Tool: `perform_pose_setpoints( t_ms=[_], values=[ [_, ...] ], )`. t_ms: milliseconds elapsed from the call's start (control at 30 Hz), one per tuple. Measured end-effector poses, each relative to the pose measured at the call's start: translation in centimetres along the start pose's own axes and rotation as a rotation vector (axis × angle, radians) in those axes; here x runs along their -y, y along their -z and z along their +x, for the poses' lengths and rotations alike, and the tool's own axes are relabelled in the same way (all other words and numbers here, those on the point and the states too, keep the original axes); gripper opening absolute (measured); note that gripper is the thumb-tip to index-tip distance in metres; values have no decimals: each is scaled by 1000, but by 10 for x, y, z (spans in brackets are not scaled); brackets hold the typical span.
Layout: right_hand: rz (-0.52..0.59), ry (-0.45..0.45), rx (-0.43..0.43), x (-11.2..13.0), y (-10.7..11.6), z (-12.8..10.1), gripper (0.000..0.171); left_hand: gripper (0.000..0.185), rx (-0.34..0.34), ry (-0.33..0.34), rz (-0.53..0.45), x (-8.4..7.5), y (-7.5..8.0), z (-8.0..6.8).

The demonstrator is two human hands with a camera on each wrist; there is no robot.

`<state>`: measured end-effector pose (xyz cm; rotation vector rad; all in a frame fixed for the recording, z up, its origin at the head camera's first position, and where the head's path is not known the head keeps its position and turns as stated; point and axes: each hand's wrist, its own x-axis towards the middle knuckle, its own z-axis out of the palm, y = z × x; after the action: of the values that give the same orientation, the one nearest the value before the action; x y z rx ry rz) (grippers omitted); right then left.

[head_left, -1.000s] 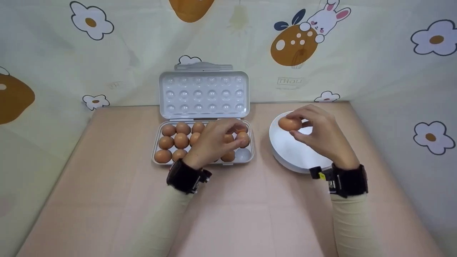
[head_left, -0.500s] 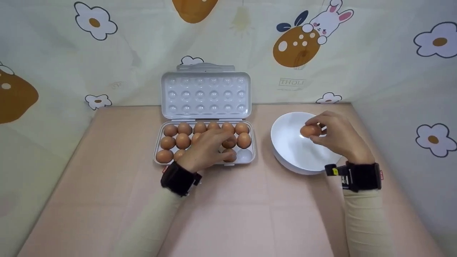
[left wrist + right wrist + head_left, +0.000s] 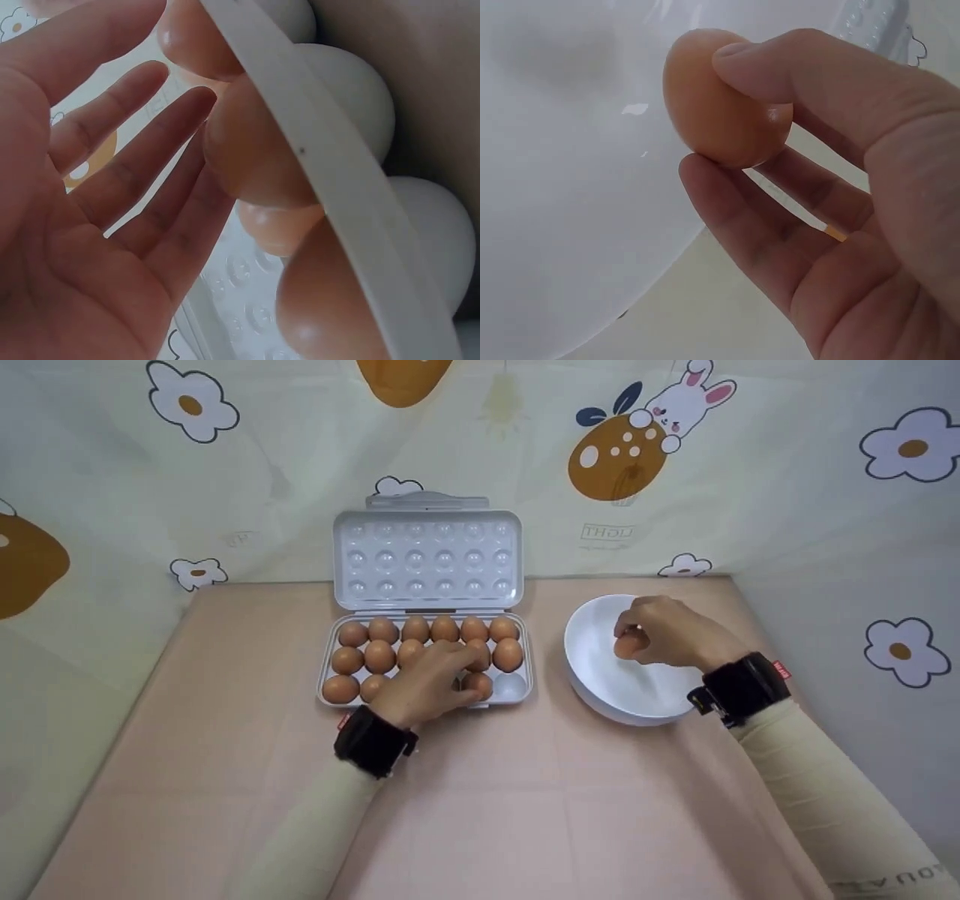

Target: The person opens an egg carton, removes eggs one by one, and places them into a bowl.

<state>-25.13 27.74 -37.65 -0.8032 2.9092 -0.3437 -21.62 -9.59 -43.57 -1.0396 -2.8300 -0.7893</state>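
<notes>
Egg box (image 3: 511, 686) on tabletop (image 3: 480, 825). Its lid (image 3: 427, 559) stands up along the box's back edge; backdrop (image 3: 292, 472) behind box. Eggs (image 3: 380, 657) in box, 3 rows, back row 6. Left-hand grip (image 3: 431, 682) over front middle of box, fingers toward box's right side. Bowl (image 3: 589, 667) right of box, apart from it. Right-hand grip (image 3: 667, 631) over bowl, right of box, held egg (image 3: 716, 105) between thumb and fingers.

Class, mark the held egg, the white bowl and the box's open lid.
Held egg (image 3: 706, 109), right wrist view: middle of shell.
White bowl (image 3: 598, 669), head view: bare inner wall.
Open lid (image 3: 429, 558), head view: dimpled inner face.
</notes>
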Motion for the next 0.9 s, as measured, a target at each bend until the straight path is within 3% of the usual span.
perform_pose_setpoints(
  t_ms=[233, 400, 667, 900],
  values=[
    [-49, 73, 93, -2, -5, 11, 29, 29, 3, 20, 4, 0, -3, 0],
    [-38, 47, 128, -2, -6, 13, 29, 30, 17, 43, 20, 0, -4, 2],
    [-34, 124, 158, 2, -6, 13, 19, 30, -21, -10, 21, 2, -4, 1],
    [-26, 86, 201, 2, -9, 13, 18, 31, -7, 11, 22, -2, 0, 0]
  ],
)
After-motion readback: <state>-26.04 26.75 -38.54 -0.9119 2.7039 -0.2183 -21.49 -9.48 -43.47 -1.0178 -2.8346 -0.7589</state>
